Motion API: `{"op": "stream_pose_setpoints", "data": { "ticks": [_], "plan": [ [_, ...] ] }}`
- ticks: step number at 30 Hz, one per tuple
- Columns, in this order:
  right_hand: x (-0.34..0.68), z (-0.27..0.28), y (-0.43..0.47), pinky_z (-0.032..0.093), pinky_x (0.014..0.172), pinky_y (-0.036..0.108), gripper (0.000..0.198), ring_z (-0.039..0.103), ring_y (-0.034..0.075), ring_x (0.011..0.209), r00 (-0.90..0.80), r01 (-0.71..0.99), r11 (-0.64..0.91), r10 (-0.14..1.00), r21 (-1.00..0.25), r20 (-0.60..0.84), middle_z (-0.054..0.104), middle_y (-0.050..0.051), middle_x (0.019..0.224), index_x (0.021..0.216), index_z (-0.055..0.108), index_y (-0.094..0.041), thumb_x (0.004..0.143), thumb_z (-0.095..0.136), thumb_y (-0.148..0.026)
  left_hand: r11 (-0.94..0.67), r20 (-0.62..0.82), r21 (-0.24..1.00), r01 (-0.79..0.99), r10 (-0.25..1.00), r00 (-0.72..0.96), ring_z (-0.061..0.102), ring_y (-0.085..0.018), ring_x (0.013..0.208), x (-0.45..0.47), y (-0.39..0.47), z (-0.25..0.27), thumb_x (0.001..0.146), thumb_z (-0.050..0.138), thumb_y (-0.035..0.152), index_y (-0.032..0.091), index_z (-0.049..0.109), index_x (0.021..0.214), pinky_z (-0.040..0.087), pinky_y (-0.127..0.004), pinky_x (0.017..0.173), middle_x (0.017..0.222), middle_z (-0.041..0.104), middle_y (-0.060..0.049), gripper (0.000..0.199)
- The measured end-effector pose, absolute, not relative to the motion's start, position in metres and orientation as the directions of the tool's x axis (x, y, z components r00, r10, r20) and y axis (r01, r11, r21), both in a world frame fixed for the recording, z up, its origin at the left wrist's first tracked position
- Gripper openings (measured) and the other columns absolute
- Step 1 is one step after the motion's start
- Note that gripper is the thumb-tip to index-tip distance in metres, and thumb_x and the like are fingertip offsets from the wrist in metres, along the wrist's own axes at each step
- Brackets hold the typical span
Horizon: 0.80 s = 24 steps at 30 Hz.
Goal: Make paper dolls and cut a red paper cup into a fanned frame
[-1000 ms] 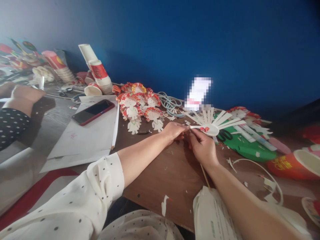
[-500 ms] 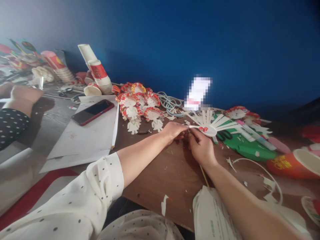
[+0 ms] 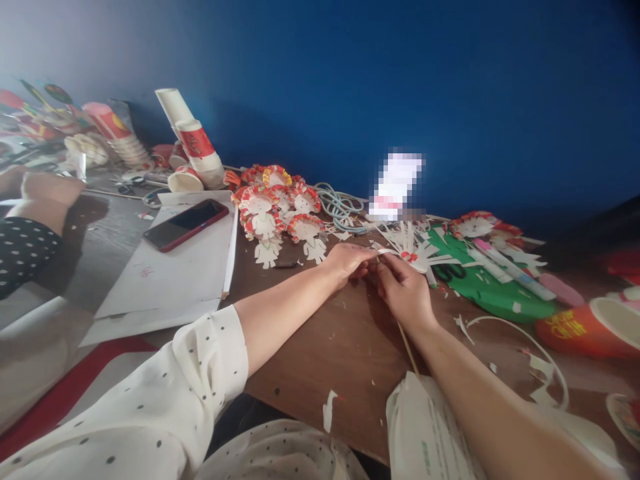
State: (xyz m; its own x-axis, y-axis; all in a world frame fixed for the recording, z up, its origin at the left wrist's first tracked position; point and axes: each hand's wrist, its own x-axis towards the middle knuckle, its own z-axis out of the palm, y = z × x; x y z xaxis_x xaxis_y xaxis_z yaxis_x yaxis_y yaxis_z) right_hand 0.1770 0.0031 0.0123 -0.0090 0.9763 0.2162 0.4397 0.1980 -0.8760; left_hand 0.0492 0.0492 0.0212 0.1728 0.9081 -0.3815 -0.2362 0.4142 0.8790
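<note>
My left hand (image 3: 351, 262) and my right hand (image 3: 407, 293) meet over the brown table, both with fingers pinched closed. Between their fingertips runs a strip of a white paper cup (image 3: 419, 259) that is cut into long, splayed strips, with a small red patch near its base. A thin wooden stick (image 3: 407, 347) slopes from under my right hand to a printed paper packet (image 3: 417, 427) at the table's front edge. Whether the stick's upper end is in my fingers is hidden. Paper dolls with red-and-white ruffled heads (image 3: 307, 230) lie beyond my left hand.
A phone (image 3: 186, 225) rests on white sheets at left, near a co-worker's arm (image 3: 30, 247). Stacked paper cups (image 3: 203, 153) stand behind. Right of my hands are green material (image 3: 493, 287), markers (image 3: 513, 267), an orange cup (image 3: 575, 330) and paper scraps.
The cut paper cup has turned and tipped between my fingers, so its strips look narrower and partly sit behind my right hand. My hands have barely shifted.
</note>
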Motion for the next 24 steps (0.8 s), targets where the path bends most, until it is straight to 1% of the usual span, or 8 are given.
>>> {"op": "stream_pose_setpoints", "data": {
  "ticks": [3,7,11,17,22,24],
  "plan": [
    [0.1776,0.0108,0.0047,0.038,0.048,0.024,0.027,0.043,0.011,0.044,0.014,0.353,0.131,0.989,-0.926,0.146,0.05,-0.004,0.05,0.097,0.067,-0.018,0.083,0.054,-0.038,0.422,-0.384,0.867,-0.264,0.905,0.184,0.046,-0.005,0.048,0.0483,0.0497,0.0206,0.077,0.068,0.019,0.011,0.063,0.064,0.036,-0.017,0.048,0.055,0.053,0.0,0.016],
    [0.1765,0.0069,0.0059,0.033,0.04,0.022,0.042,0.04,0.01,0.041,0.057,0.179,0.032,0.997,-0.983,0.043,0.048,-0.005,0.049,0.114,0.065,-0.018,0.079,0.061,-0.04,0.42,-0.379,0.864,-0.28,0.906,0.188,0.046,-0.005,0.048,0.0481,0.0503,0.0193,0.076,0.07,0.02,0.01,0.063,0.064,0.035,-0.017,0.047,0.056,0.054,-0.001,0.017],
    [0.1746,0.0057,0.0051,0.031,0.038,0.02,0.05,0.038,0.008,0.04,0.051,0.088,-0.008,0.999,-0.996,-0.003,0.046,-0.007,0.047,0.12,0.064,-0.018,0.075,0.065,-0.041,0.412,-0.371,0.865,-0.287,0.91,0.185,0.044,-0.004,0.047,0.0481,0.0505,0.0192,0.075,0.07,0.02,0.01,0.063,0.064,0.035,-0.017,0.045,0.054,0.051,0.0,0.017],
    [0.1739,0.0077,0.0054,0.031,0.037,0.021,0.06,0.04,0.009,0.04,0.105,0.06,-0.061,0.993,-0.996,-0.054,0.049,-0.005,0.047,0.124,0.062,-0.013,0.071,0.069,-0.041,0.419,-0.377,0.856,-0.301,0.906,0.19,0.043,-0.004,0.047,0.0472,0.0505,0.02,0.071,0.075,0.022,0.009,0.064,0.067,0.036,-0.016,0.045,0.053,0.048,0.001,0.017],
    [0.1757,0.0068,0.0073,0.032,0.037,0.021,0.054,0.039,0.009,0.039,0.112,0.149,-0.031,0.994,-0.988,-0.014,0.049,-0.005,0.045,0.121,0.065,-0.014,0.074,0.065,-0.04,0.423,-0.381,0.857,-0.293,0.904,0.193,0.045,-0.004,0.049,0.0476,0.0506,0.0184,0.068,0.078,0.025,0.009,0.065,0.066,0.036,-0.016,0.046,0.056,0.054,-0.001,0.02],
    [0.1766,0.0062,0.0083,0.033,0.038,0.021,0.051,0.039,0.009,0.039,0.117,0.19,-0.009,0.993,-0.982,0.014,0.049,-0.005,0.045,0.119,0.066,-0.014,0.075,0.064,-0.04,0.42,-0.376,0.861,-0.287,0.906,0.195,0.045,-0.004,0.048,0.0473,0.0501,0.0183,0.07,0.077,0.025,0.009,0.064,0.065,0.036,-0.017,0.045,0.058,0.056,-0.002,0.02]
  ]
}}
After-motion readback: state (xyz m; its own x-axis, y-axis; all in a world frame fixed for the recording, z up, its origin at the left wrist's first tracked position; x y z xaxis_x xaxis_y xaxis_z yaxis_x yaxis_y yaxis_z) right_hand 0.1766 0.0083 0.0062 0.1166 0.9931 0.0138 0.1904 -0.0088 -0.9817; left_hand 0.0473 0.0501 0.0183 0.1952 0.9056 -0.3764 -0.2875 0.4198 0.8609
